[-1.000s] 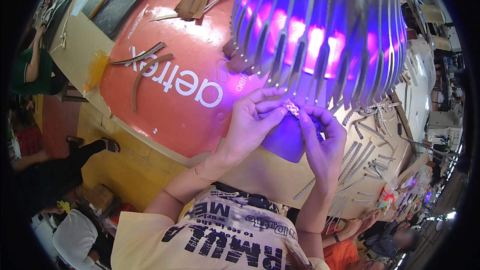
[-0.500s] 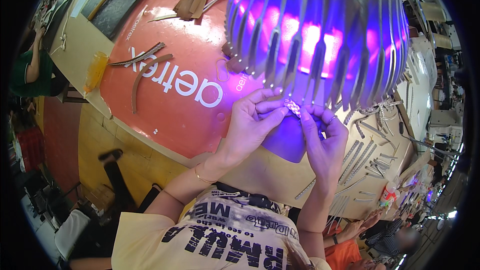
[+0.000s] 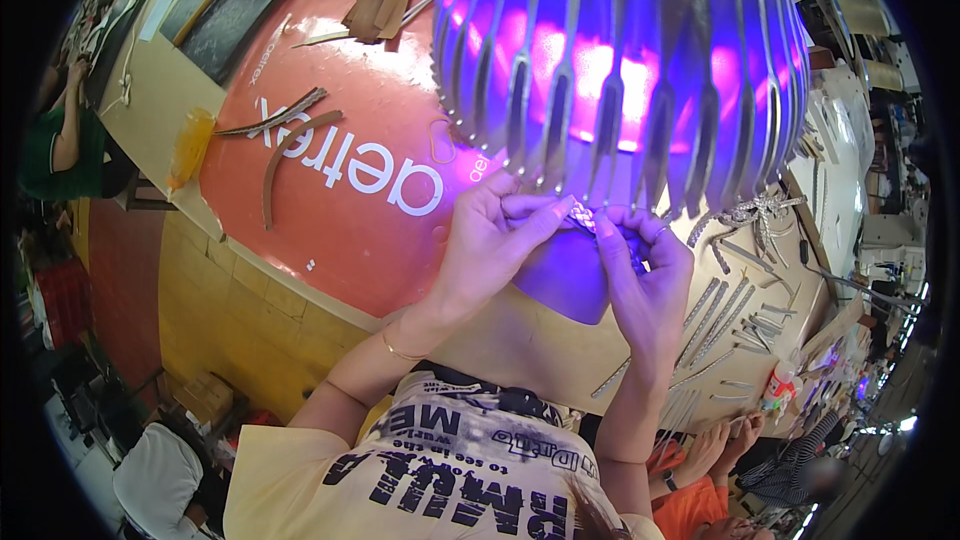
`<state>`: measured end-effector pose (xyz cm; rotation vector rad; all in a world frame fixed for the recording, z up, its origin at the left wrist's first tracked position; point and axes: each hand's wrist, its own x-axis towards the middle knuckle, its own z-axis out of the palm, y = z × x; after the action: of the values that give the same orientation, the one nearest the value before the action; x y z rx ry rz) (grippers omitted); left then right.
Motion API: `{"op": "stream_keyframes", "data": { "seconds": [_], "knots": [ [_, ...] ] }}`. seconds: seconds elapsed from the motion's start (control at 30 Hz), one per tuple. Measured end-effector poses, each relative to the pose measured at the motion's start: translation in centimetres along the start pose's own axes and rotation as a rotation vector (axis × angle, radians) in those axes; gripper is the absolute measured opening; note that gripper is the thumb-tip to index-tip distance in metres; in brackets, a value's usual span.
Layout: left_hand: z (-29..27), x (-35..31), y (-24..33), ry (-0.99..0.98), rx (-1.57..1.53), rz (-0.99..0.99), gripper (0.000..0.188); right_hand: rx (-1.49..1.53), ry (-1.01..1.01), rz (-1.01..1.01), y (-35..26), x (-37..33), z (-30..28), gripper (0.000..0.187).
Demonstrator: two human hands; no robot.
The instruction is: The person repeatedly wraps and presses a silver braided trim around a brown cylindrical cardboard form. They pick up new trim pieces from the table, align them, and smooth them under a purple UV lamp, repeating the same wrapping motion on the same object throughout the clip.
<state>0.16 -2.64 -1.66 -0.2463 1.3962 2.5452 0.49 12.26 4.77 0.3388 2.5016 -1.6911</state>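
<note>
A short braided strip (image 3: 581, 217) is stretched between my two hands, just below the rim of a ribbed metal lamp (image 3: 607, 105) that glows purple. My left hand (image 3: 490, 245) pinches its left end between thumb and fingertips. At the other end, my right hand (image 3: 648, 275) has thumb and curled fingers closed on the strip. Part of the strip is hidden behind the right fingers. Beneath both hands lies a dark sheet (image 3: 565, 290), tinted violet by the light.
A red sheet (image 3: 345, 255) covers the left of the table, bearing several loose strips (image 3: 268, 175). A hammer (image 3: 205, 5) rests on a black board. A yellow bottle (image 3: 192, 147) stands near the edge. Cut braided pieces (image 3: 715, 320) lie right; a co-worker's hands (image 3: 715, 445) are lower right.
My left fingers have shifted slightly left along with the lamp's place in view; both hands keep the strip. The dark leg over the yellow floor is gone. The co-worker's hands at lower right have moved.
</note>
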Motion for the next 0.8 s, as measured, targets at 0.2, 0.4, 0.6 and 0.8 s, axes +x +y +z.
{"op": "stream_keyframes", "data": {
  "seconds": [0.2,0.4,0.6,0.8],
  "knots": [
    [0.1,0.8,-0.4,0.110,0.038,0.034,0.025,-0.057,0.003,-0.023,0.2,0.2,0.1,0.015],
    [-0.5,1.2,-1.0,0.083,0.062,-0.035,0.025,-0.116,0.045,-0.057,0.3,0.3,-0.4,0.029],
    [-0.7,1.5,-1.9,0.098,0.024,-0.072,0.016,-0.093,0.003,-0.029,0.3,0.7,-1.1,0.032],
    [-0.4,1.2,-2.2,0.133,0.058,-0.044,0.015,-0.137,-0.031,-0.053,0.3,1.1,-1.1,0.031]
  ]
}}
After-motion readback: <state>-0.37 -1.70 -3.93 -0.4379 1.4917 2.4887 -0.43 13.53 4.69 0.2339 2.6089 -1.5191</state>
